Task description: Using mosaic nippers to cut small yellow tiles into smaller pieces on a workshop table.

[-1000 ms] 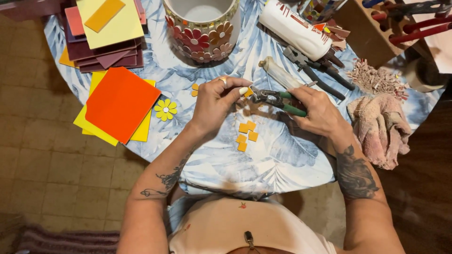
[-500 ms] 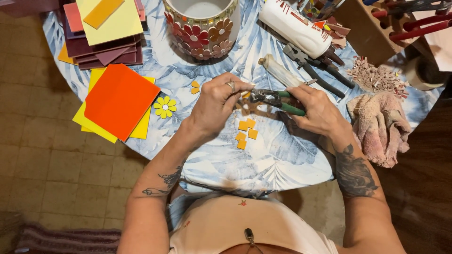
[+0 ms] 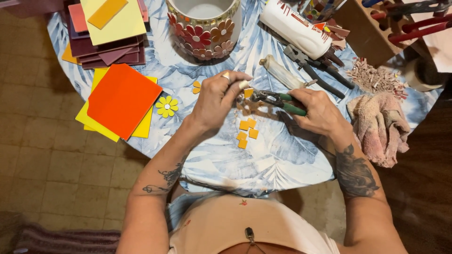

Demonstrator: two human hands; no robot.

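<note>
My left hand (image 3: pixel 219 99) pinches a small orange tile piece (image 3: pixel 248 92) at its fingertips. The jaws of green-handled tile nippers (image 3: pixel 278 100) meet that piece, and my right hand (image 3: pixel 318 110) grips the nippers' handles. Both hands hover over a round table with a blue leaf-patterned cloth (image 3: pixel 263 160). Just below the hands lie several small orange tile squares (image 3: pixel 247 130). A pot covered in flower mosaic (image 3: pixel 203 28) stands at the far side, beyond my hands.
An orange tile on yellow ones (image 3: pixel 121 99) and a yellow flower piece (image 3: pixel 166 106) lie left. Stacked coloured tiles (image 3: pixel 106 33) sit far left. A white glue bottle (image 3: pixel 295 29), other pliers (image 3: pixel 320 70), tile scraps (image 3: pixel 374 77) and a pink rag (image 3: pixel 381 127) are right.
My left hand has shifted slightly, bringing the orange piece up to the nipper jaws. The right hand and nippers have barely moved.
</note>
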